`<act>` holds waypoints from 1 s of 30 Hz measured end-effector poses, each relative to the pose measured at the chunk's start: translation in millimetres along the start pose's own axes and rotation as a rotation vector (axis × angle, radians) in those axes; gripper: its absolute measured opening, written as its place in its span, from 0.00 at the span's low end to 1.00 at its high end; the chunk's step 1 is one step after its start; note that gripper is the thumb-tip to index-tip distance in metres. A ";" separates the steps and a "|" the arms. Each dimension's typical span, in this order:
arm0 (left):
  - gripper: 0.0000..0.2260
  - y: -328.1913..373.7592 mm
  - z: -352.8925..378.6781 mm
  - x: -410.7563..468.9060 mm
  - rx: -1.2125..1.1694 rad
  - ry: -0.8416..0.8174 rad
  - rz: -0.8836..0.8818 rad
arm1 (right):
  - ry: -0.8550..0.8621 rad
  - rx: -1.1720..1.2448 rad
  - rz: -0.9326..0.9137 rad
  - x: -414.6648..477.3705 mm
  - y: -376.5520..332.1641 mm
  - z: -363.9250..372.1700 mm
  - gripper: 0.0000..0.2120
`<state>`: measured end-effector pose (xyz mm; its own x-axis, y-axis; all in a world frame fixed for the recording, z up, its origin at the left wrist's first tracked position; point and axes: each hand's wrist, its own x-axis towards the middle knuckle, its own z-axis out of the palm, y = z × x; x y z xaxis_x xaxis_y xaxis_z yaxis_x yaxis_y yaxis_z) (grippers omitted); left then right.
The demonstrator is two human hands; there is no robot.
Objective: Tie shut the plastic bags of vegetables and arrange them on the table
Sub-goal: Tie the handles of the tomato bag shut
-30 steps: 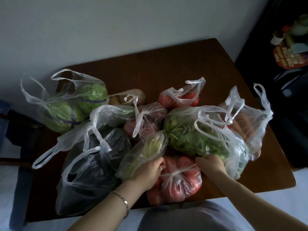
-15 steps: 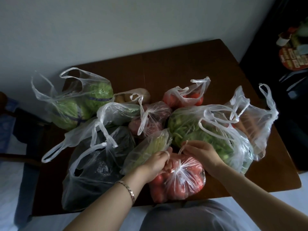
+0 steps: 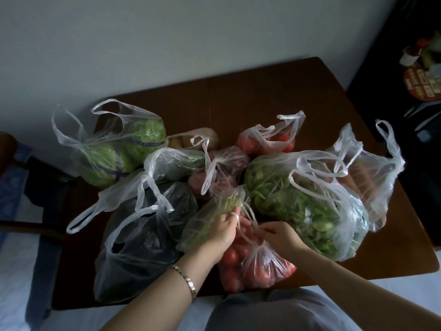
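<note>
Two handles (image 3: 250, 216) of the tomato bag (image 3: 259, 268) at the desk's (image 3: 238, 99) near edge are mid-tie — our left grip (image 3: 222, 231) pinches one, our right grip (image 3: 278, 236) the other — so next, we judge, they need crossing and pulling snug.

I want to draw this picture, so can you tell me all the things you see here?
table: one, dark brown, under all the bags
cabbage bag: one, green, back left
tan bag: one, small, back middle
back tomato bag: one, red, back
reddish bag: one, dull red, centre
dark green bag: one, left of centre
dark bag: one, blackish, front left
pale green bag: one, front centre
greens bag: one, green, right of centre
orange bag: one, orange, far right
front tomato bag: one, red, near edge
bracelet: one, shiny, left wrist
left hand: one, fingers gripping the front tomato bag's handle
right hand: one, fingers pinching its handles
</note>
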<state>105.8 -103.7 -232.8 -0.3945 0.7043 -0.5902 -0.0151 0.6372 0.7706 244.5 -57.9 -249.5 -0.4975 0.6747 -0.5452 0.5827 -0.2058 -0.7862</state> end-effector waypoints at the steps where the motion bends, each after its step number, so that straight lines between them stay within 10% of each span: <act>1: 0.22 1.6 -1.0 0.4 0.051 0.033 0.060 | -0.016 -0.059 -0.021 -0.2 -3.6 1.2 0.17; 10: 0.11 19.6 21.1 4.2 -0.084 -0.103 0.039 | -0.194 -0.432 -0.099 1.5 -4.6 2.1 0.10; 23: 0.10 -11.1 12.0 -4.0 0.566 -0.136 0.327 | 0.001 0.158 0.051 3.1 3.7 -3.6 0.12; 30: 0.12 -24.1 13.5 -13.1 0.438 -0.118 0.249 | 0.159 0.180 -0.008 -0.2 8.5 1.7 0.13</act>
<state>123.8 -124.1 -246.9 -0.2310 0.8655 -0.4446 0.4621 0.4997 0.7327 248.6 -61.0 -256.5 -0.3854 0.7772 -0.4974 0.4480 -0.3137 -0.8372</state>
